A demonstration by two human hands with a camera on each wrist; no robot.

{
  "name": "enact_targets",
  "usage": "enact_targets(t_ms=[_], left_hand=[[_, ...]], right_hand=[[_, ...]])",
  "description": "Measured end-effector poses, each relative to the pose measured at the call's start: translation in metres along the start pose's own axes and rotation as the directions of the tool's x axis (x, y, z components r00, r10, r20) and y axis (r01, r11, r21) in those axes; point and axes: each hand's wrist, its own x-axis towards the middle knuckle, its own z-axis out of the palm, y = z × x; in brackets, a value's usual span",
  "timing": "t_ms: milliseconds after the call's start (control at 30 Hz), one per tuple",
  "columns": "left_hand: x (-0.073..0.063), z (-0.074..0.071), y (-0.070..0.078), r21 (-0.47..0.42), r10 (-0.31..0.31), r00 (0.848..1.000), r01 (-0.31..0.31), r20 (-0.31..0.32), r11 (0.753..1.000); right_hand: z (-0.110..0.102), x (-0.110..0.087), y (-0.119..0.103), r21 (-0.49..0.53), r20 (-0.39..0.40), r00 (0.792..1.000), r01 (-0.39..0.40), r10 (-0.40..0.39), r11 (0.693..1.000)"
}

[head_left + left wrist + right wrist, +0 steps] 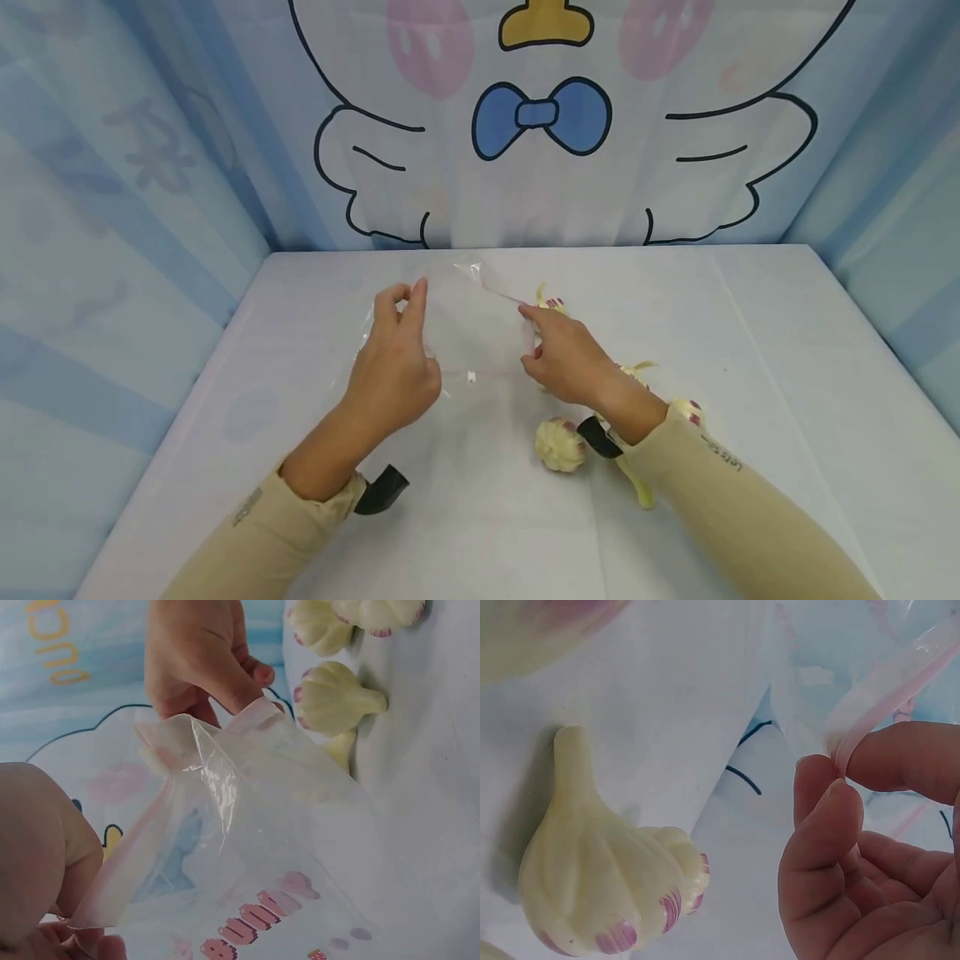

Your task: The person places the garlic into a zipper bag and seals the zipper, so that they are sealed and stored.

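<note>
Between both hands hangs a clear plastic bag [480,346] with a pink rim and pink lettering, its mouth partly spread in the left wrist view. My left hand [397,367] pinches one side of that rim; in the left wrist view the same hand [45,855] is at the lower left. Thumb and index finger of my right hand [568,354] pinch the opposite side, plain in the right wrist view, where the rim [855,739] passes between the fingertips. A garlic bulb [560,445] lies below the right hand. Another garlic bulb [600,862] shows close up, purple-streaked.
More garlic bulbs [686,410] lie under and beside the right forearm, partly hidden by it. A white cloth covers the table [787,375]. Behind it hangs a printed curtain [540,192]. Black wrist devices [382,490] sit at both cuffs.
</note>
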Motion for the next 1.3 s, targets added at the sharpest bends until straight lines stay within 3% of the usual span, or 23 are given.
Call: enact_targets(t_ms=[167, 233, 333, 433, 533, 633, 800, 1033, 1300], left_hand=[[-0.002, 0.0, 0.0, 0.226, 0.053, 0.999, -0.05, -0.01, 0.973], [-0.002, 0.001, -0.001, 0.267, 0.078, 0.997, -0.07, -0.019, 0.961], [-0.002, 0.002, -0.002, 0.193, 0.091, 0.996, -0.086, -0.016, 0.977], [-0.001, 0.004, -0.006, 0.023, 0.107, 0.994, -0.107, -0.005, 0.994], [0.0, 0.002, -0.01, -0.131, 0.128, 0.992, -0.125, 0.013, 0.984], [0.0, -0.001, -0.012, -0.222, 0.154, 0.987, -0.142, 0.039, 0.965], [0.0, -0.01, -0.015, -0.25, 0.191, 0.979, -0.168, 0.073, 0.954], [0.001, -0.016, -0.015, -0.299, 0.129, 0.979, -0.078, 0.155, 0.951], [0.002, -0.016, -0.014, -0.315, 0.107, 0.97, -0.034, 0.218, 0.949]], right_hand=[[0.0, 0.001, 0.0, -0.005, -0.018, 1.0, 0.008, -0.008, 1.0], [0.001, 0.001, -0.001, -0.004, -0.02, 1.0, 0.016, -0.016, 1.0], [0.002, 0.0, -0.001, -0.005, -0.021, 0.999, 0.033, -0.033, 0.999], [0.002, 0.0, -0.001, -0.002, -0.027, 0.998, 0.059, -0.059, 0.998], [0.001, 0.0, 0.0, 0.001, -0.05, 0.995, 0.087, -0.086, 0.996], [0.0, -0.001, 0.003, 0.007, -0.07, 0.993, 0.095, -0.095, 0.995], [0.0, -0.002, 0.007, 0.044, -0.071, 0.995, 0.072, -0.069, 0.996], [0.0, -0.003, 0.009, 0.093, -0.058, 0.996, 0.074, -0.069, 0.993], [0.001, -0.004, 0.007, 0.109, -0.056, 0.996, 0.08, -0.074, 0.991]])
